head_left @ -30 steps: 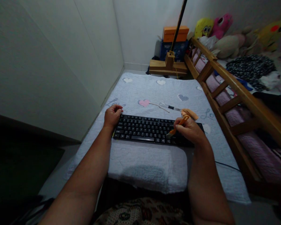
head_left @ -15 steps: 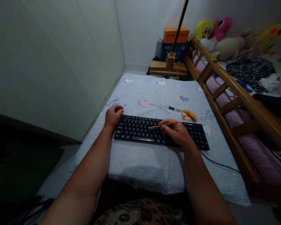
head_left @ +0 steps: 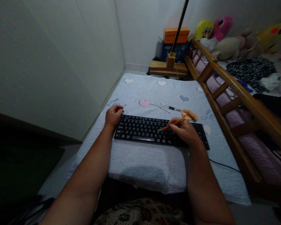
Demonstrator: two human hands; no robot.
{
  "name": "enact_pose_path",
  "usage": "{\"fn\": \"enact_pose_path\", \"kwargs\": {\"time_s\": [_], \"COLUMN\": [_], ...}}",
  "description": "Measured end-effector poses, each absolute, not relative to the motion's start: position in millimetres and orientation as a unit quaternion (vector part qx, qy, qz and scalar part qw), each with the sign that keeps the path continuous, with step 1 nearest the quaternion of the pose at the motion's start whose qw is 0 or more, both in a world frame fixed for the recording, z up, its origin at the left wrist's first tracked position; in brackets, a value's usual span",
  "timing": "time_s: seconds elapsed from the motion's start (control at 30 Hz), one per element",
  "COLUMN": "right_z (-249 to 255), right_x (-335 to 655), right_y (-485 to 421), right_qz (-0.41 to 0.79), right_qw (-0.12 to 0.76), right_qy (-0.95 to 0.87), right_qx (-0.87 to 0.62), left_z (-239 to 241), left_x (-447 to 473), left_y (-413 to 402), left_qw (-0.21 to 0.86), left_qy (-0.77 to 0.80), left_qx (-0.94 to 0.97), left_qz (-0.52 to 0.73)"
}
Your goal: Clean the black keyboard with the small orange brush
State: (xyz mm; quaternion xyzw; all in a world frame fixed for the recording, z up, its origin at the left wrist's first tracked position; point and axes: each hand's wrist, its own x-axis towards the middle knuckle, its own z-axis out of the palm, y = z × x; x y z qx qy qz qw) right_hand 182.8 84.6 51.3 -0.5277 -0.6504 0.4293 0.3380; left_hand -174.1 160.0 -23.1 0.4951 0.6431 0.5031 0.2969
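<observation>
A black computer keyboard (head_left: 140,128) lies flat on the cloth-covered table in front of me. My left hand (head_left: 113,115) is at its far left corner, fingers curled in against the edge. Pinched in my right hand (head_left: 181,128), over the right part of the keys, is a slim orange-handled brush (head_left: 165,127). Its pale tip points left and down at the keys; whether it touches them I cannot tell. Behind the keyboard lie two cotton swabs (head_left: 164,109), a thin wire tool with a black sleeve (head_left: 171,108) and a crumpled orange cloth (head_left: 189,114).
A pale blue cloth with hearts (head_left: 140,86) covers the table. The keyboard cable (head_left: 224,164) trails off to the right. A wooden bed rail (head_left: 234,90) runs along the right side, a white panel (head_left: 67,56) on the left. Beyond stand a wooden base (head_left: 161,67) and an orange box (head_left: 175,35).
My right hand has moved to the right with the brush, whose tip now sits over keys farther right. My left hand and the keyboard have stayed in place.
</observation>
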Motion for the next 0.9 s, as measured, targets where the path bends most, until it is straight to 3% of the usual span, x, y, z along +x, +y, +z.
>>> {"fn": "enact_pose_path", "kwargs": {"time_s": [0.33, 0.47, 0.67, 0.9], "right_z": [50.2, 50.3, 49.6, 44.1], "right_x": [195.8, 187.9, 181.2, 178.0], "right_y": [88.6, 85.7, 82.5, 84.8], "right_qz": [0.320, 0.376, 0.491, 0.491], "right_qw": [0.412, 0.427, 0.346, 0.344], "right_qy": [-0.630, -0.604, -0.597, -0.598], "right_qx": [-0.575, -0.559, -0.532, -0.532], "left_z": [-23.5, -23.9, -24.6, -25.9], "left_x": [-175.1, -174.8, -175.1, -176.0], "left_y": [160.8, 161.2, 161.5, 161.1], "left_qw": [0.289, 0.292, 0.295, 0.285], "left_qy": [0.645, 0.645, 0.645, 0.645], "left_qx": [0.501, 0.498, 0.496, 0.505], "left_qz": [0.500, 0.500, 0.501, 0.497]}}
